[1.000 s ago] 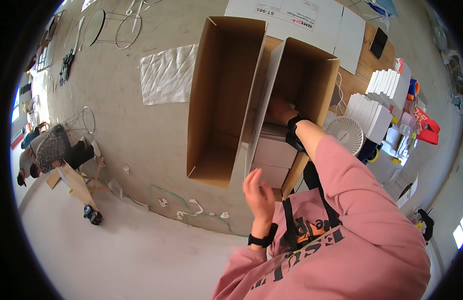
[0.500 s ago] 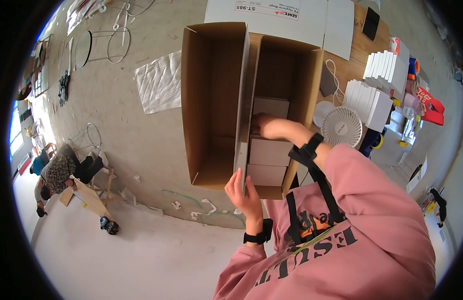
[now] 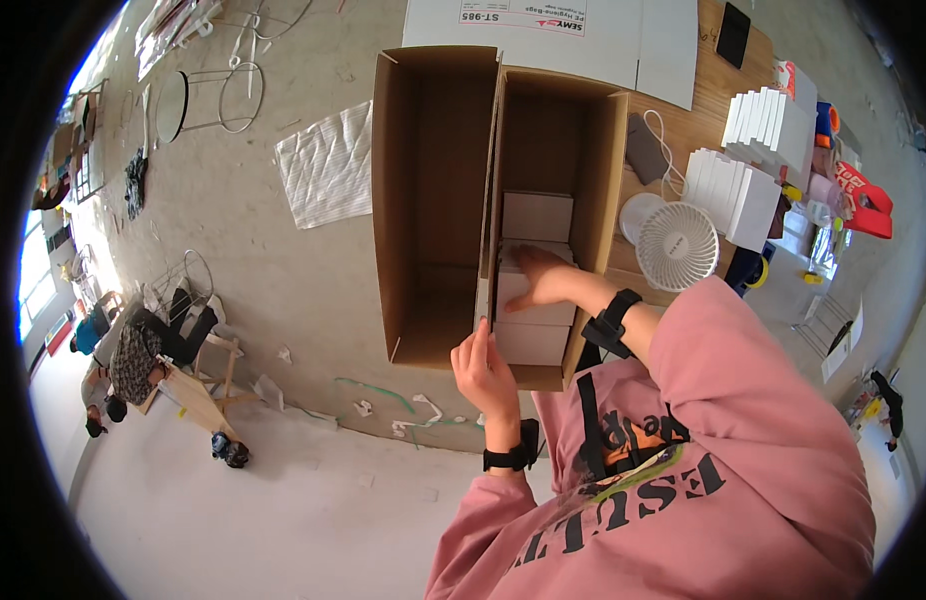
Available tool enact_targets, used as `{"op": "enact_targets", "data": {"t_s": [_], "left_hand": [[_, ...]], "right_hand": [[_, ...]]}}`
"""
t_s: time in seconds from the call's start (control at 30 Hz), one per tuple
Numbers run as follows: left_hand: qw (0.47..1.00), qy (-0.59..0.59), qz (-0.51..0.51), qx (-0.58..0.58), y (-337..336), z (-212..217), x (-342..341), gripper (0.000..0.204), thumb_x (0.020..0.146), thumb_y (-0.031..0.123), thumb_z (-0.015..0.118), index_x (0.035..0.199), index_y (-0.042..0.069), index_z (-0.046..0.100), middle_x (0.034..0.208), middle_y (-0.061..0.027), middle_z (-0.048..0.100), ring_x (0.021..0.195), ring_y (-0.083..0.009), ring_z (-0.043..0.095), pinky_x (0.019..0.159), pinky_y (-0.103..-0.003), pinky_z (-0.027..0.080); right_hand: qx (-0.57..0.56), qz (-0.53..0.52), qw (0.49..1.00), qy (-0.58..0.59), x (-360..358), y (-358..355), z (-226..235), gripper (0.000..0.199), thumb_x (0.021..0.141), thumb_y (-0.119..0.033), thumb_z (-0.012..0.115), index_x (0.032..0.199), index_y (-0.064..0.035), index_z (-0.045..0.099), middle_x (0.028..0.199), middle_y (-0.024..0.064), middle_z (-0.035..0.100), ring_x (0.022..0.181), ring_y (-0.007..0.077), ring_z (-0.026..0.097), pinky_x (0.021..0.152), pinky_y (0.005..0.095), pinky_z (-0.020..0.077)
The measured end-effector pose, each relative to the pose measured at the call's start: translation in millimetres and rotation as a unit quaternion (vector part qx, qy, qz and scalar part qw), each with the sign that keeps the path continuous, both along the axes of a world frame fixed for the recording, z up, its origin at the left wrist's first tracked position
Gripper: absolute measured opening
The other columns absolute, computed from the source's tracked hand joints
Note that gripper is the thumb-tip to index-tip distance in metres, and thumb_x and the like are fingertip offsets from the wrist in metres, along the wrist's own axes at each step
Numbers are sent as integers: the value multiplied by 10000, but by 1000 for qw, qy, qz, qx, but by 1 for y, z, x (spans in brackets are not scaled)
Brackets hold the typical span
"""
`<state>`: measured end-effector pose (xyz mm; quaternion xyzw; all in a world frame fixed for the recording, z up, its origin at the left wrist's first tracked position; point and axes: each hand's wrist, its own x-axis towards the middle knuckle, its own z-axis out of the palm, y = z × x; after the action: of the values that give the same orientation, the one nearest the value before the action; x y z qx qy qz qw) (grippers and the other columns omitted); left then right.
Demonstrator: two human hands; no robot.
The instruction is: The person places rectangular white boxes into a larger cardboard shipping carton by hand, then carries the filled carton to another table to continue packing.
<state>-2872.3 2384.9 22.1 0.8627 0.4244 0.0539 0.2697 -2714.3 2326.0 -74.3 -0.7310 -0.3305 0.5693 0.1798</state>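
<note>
A brown open carton stands in front of me, with a row of white boxes along its near part. My right hand reaches in and rests on one of these boxes, thumb and fingers spread apart over it. Some of that box is hidden under the hand. An upright cardboard flap separates this carton from a second brown open compartment on the left. With its fingertips, my left hand pinches the near end of the flap.
On the wooden table to the right are stacked white boxes, a white fan, a grey slab with a cable and a phone. White cardboard lies beyond the carton. People sit at far left.
My right hand has come up from the gap between the white boxes and moved nearer me. A white box now shows where the gap was. My left hand stays at the flap.
</note>
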Motion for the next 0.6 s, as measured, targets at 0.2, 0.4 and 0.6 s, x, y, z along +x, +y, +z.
{"op": "enact_targets", "data": {"t_s": [0.2, 0.4, 0.6], "left_hand": [[1000, -5, 2, -6, 0, 1, -2, 254, 793, -6, 602, 1032, 56, 661, 866, -77, 633, 790, -244, 558, 698, -340, 457], [1000, -9, 5, 2, 1, 2, 0, 247, 780, -29, 609, 1008, 50, 663, 862, -79, 638, 773, -240, 557, 680, -333, 450], [1000, 2, 4, -6, 1, 2, 0, 240, 790, -9, 598, 1012, 59, 660, 877, -72, 639, 782, -241, 561, 684, -337, 458]], "right_hand": [[-200, 185, 962, 8, 17, -6, 19, 857, 557, -375, 824, 1232, 33, 489, 1221, 212, 529, 1145, 312, 513, 907, 398, 464], [-151, 201, 967, 36, 26, -1, 11, 748, 552, -293, 832, 1159, 39, 548, 1194, 219, 541, 1064, 332, 560, 866, 400, 490], [-96, 58, 994, -1, 28, 8, 12, 880, 602, -293, 794, 1289, 59, 370, 1284, 251, 452, 1171, 354, 471, 974, 381, 404]]}}
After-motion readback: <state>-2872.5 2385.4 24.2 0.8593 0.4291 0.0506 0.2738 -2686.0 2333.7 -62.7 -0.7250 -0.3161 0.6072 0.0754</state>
